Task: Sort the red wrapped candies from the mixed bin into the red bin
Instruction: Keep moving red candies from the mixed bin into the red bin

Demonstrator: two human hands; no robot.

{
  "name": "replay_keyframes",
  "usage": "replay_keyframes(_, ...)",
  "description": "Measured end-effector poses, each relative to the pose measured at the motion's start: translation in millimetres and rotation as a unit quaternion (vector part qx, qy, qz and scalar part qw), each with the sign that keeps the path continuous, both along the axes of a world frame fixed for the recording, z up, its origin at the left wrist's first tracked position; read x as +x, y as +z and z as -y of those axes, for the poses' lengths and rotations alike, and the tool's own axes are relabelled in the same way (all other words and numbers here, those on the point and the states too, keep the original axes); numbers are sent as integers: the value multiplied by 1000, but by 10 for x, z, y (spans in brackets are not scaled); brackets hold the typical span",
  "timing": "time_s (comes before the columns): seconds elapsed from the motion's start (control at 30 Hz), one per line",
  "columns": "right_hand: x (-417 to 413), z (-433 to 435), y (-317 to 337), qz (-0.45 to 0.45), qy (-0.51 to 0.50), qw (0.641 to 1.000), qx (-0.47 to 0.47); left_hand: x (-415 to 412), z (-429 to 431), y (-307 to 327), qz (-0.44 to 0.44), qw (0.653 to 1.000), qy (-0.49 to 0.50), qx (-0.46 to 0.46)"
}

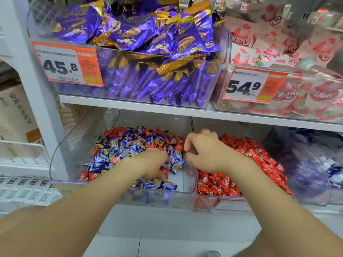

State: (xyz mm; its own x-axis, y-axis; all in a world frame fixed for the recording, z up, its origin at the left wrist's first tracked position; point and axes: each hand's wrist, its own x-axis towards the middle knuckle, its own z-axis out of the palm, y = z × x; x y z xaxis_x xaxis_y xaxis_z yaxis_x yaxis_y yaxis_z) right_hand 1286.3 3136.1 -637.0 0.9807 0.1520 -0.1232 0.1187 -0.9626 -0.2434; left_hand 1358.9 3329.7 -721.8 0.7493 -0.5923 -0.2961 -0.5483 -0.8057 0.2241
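Note:
The clear mixed bin [183, 184] on the lower shelf holds a heap of blue and red wrapped candies [133, 145]. To its right, the red bin [219, 201] is filled with red candies [256, 154]. My left hand [150, 164] reaches down into the front right of the mixed bin. Its fingertips pinch a red candy [164, 171] among the blue ones. My right hand [206, 151] hovers over the wall between the two bins, its fingers loosely curled. I see nothing in it.
The shelf above carries a bin of purple packets [148, 52] and a bin of pink and white packets [289, 75], each with an orange price tag. A bin of dark purple items [306, 164] stands right of the red bin. A white shelf post [37, 101] rises at left.

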Motion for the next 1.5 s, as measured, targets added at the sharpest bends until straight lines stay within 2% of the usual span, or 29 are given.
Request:
replay_keyframes(0.13,11,-209,35,110,28,990,-85,-4,-295,205,-43,991,43,-123)
replay_keyframes(0.2,74,-320,15,127,77,987,-58,-7,-435,281,-57,982,75,-167)
replay_keyframes(0.27,132,-402,-33,103,106,989,12,-42,-545,320,-106,961,117,-225)
replay_keyframes(0.4,219,-520,-113,0,129,983,132,-180,-675,447,-235,891,152,-357)
replay_keyframes(0.5,312,-588,-148,-37,112,971,206,-245,-769,525,-277,857,169,-399)
replay_keyframes(0.6,372,-658,-171,-66,90,966,232,-259,-848,532,-316,846,176,-392)
replay_keyframes(0.7,397,-711,-179,-81,59,963,249,-234,-935,472,-307,859,205,-355)
replay_keyframes(0.77,396,-742,-151,-94,24,962,255,-201,-1005,419,-239,895,238,-292)
replay_keyframes(0.83,411,-758,-139,-79,14,976,201,-235,-1030,446,-144,938,231,-213)
replay_keyframes(0.9,422,-761,-135,-63,54,991,103,-245,-1032,462,-75,962,194,-175)
replay_keyframes(1.07,454,-778,-161,-74,58,994,56,-226,-1020,423,-86,969,139,-183)
replay_keyframes(1.2,414,-903,-231,-101,78,990,55,-229,-970,312,-37,986,93,-132)
replay_keyframes(1.37,301,-1020,-417,-127,167,977,-44,-212,-864,196,25,996,59,-57)
replay_keyframes(1.5,391,-958,-382,-162,135,975,-76,-233,-753,199,38,998,59,-10)
